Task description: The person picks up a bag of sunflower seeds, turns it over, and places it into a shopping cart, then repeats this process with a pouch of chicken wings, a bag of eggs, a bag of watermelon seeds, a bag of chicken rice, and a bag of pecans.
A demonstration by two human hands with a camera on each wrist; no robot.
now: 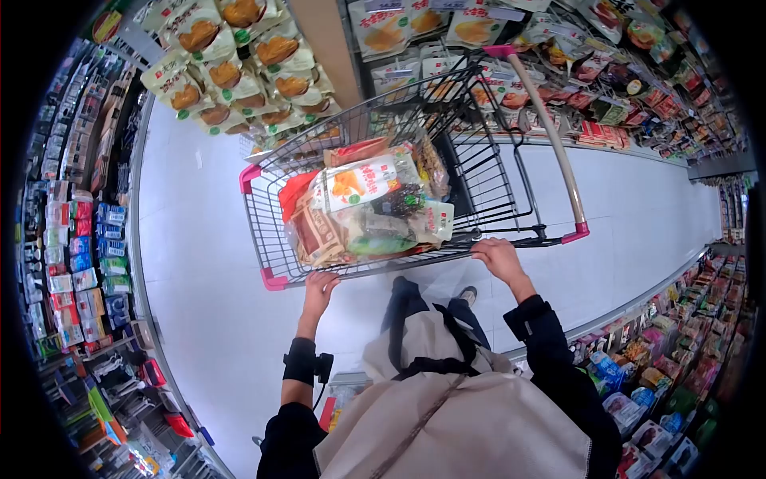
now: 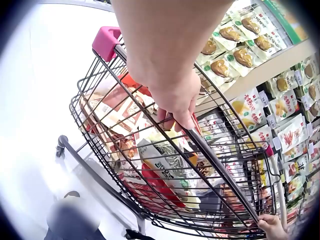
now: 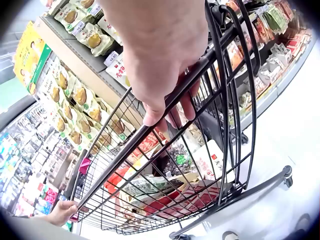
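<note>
A black wire shopping cart (image 1: 250, 177) with pink corners stands sideways in front of the person. My left hand (image 1: 317, 294) grips its near side rail close to the front corner, fingers curled over the bar in the left wrist view. Farther back along that rail, by the handle end, my right hand (image 1: 499, 260) holds on, thumb and fingers around the bar in the right wrist view. Inside the basket lie several food packages: a white bag (image 1: 357, 184) with an orange picture, a brown-and-white package (image 1: 319, 231) and a greenish clear bag (image 1: 381, 239).
Hanging snack bags (image 1: 275, 52) fill a display just beyond the cart. Packed shelves (image 1: 586, 76) curve along the far right, with more goods (image 1: 662, 375) at the lower right. Another shelf (image 1: 84, 263) lines the left side. Pale floor (image 1: 187, 231) lies between.
</note>
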